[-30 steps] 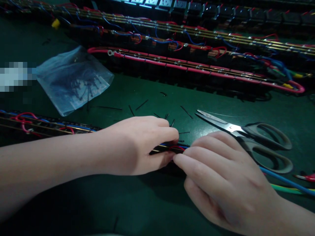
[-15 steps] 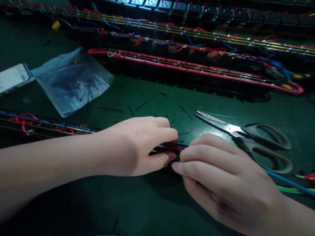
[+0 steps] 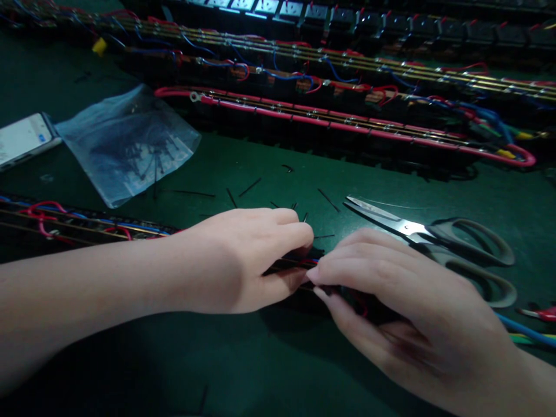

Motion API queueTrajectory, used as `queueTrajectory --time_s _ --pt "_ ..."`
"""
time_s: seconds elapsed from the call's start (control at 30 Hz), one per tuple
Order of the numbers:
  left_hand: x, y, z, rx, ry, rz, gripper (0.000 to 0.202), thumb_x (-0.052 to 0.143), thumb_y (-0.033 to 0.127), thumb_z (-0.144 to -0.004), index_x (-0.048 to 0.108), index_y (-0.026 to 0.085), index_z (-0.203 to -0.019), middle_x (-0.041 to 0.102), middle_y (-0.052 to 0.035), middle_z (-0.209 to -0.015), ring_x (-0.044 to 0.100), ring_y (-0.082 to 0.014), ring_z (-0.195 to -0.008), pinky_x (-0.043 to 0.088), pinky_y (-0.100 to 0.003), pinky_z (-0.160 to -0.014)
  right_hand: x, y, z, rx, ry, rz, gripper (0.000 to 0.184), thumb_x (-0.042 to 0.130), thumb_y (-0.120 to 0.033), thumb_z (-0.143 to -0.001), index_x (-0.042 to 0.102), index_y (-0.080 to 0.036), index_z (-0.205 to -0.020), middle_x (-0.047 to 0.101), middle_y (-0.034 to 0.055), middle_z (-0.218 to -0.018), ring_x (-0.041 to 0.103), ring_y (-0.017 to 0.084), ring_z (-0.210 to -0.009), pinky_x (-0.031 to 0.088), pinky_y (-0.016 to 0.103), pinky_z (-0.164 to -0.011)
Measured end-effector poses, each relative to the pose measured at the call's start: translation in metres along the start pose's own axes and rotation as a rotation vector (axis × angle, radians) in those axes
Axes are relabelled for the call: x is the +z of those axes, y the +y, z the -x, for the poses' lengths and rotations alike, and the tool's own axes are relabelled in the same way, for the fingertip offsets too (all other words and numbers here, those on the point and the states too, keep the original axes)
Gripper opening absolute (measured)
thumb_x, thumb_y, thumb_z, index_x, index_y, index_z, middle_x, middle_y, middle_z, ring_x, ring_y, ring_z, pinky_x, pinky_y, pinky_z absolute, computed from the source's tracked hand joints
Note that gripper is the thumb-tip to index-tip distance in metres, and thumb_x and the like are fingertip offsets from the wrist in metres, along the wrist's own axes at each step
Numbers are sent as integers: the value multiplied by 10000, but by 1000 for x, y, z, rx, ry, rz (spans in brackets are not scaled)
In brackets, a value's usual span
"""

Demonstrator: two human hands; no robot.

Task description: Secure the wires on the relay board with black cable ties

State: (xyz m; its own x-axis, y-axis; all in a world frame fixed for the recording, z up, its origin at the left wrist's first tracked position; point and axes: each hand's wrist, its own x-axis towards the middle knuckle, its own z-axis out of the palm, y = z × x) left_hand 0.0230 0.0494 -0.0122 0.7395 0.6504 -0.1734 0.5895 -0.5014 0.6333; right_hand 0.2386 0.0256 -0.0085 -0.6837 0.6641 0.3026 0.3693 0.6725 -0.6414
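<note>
A long dark strip [image 3: 82, 223] with brass rods and red and blue wires runs under both my hands. My left hand [image 3: 256, 258] lies over the strip, its thumb on the near side and its fingers bent round the far side. Close to its fingertips, my right hand [image 3: 403, 313] has thumb and index finger drawn together at the wires. Whatever is between those fingertips is too small and dark to make out. The strip's stretch below my palms is hidden. Black cable tie pieces [image 3: 328, 200] are scattered just beyond my hands.
Scissors [image 3: 408, 226] lie beyond my right hand, handles to the right. At the left are a clear bag [image 3: 130, 145] of black cable ties and a phone [image 3: 26, 142]. More wired strips [image 3: 330, 116] span the back. Blue and green-yellow cables [image 3: 527, 333] lie at the right.
My right hand has turned and shifted slightly, its thumb and index finger now a little farther apart at the tips. The left hand has barely moved.
</note>
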Motion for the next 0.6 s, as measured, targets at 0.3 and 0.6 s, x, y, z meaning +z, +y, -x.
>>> queueTrajectory --time_s 0.3,0.6 --pt "-6 2 0 11 16 159 175 489 94 -913 612 192 -988 605 23 -963 549 -88 -880 409 -198 -750 -4 3 4 81 6 -52 186 592 -65 -900 633 -188 -1034 686 -17 -875 642 68 -796 542 177 -676" --pt "-8 4 -3 -123 70 225 219 496 69 -857 624 240 -905 635 69 -807 547 -70 -680 399 -165 -578 -3 4 2 124 21 -69 186 621 -51 -882 660 -184 -1006 707 9 -890 669 91 -802 556 192 -693"
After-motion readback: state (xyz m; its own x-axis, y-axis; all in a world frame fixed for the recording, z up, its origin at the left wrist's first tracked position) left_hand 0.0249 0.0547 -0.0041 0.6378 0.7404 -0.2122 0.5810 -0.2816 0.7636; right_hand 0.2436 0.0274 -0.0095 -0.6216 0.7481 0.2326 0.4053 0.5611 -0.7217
